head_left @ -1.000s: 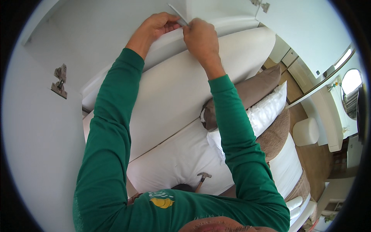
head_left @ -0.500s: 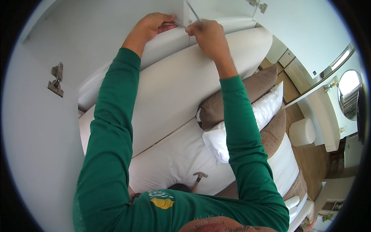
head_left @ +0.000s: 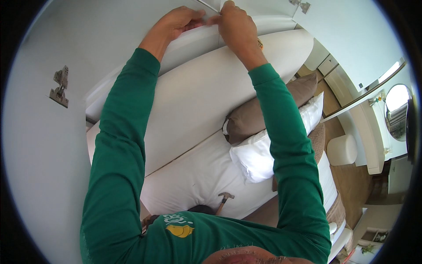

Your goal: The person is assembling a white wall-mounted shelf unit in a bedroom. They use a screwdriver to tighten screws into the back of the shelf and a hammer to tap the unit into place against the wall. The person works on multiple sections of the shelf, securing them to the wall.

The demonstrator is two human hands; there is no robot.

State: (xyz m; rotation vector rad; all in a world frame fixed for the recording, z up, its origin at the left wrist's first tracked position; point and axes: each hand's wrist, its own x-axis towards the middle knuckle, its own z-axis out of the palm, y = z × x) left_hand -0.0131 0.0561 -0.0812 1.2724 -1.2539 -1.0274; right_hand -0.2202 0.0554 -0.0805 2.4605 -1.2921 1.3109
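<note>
My right hand is closed around a thin metal rod, at the top of the view. The rod slants up and to the left out of its grip; its kind I cannot make out. One finger of this hand points left and is blurred. Close by on the left, my left hand has its thumb and bent fingers apart, with nothing visible between them. Both hands are at the inside of a white cabinet, just above its lower front edge.
Metal hinges sit on the cabinet sides. Below lies a bed with a padded white headboard, a brown pillow, a white pillow and a hammer. At right stand a round white stool and a round mirror.
My right hand has risen slightly, and the rod now leans further left. My left hand has moved a little up, and the pale thin piece between the hands no longer shows.
</note>
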